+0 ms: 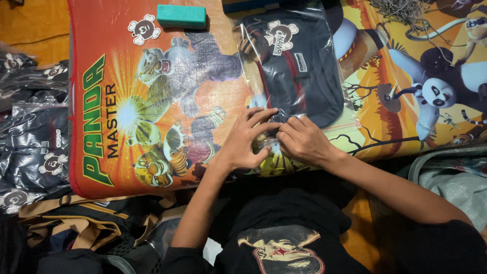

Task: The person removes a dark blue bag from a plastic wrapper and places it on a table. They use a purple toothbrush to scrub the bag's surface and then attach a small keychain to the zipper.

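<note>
Two bare hands meet at the near end of one clear plastic bag [299, 71] that holds a dark folded bag with red trim. The left hand [247, 142] lies flat-ish with its fingers spread and bent, fingertips pressing the bag's near edge; the right hand [303, 139] is curled, its fingertips pinching the same plastic edge right beside the left fingers, so the two hands touch. The plastic bag lies lengthwise away from the person, its far end near the mat's top edge. One sticker with a skull-like cartoon figure [280, 34] sits on the packed bag, and one more of the same kind [144, 28] lies on the mat. One teal rectangular block [181, 15] rests near the far edge, well apart from the hands.

Everything sits on a bright orange cartoon mat [101, 167] with animal figures (a second printed panel with a panda adjoins it on the right). At the left edge a pile of several more dark bags in plastic [33, 142] lies just off the mat; I cannot count them exactly. Brown-and-black strapped bags [96, 223] crowd the near left corner, and grey cloth [456, 182] lies at the right. A tangle of cord [401, 12] sits at the far right. Open mat remains left of the hands, between them and the pile
</note>
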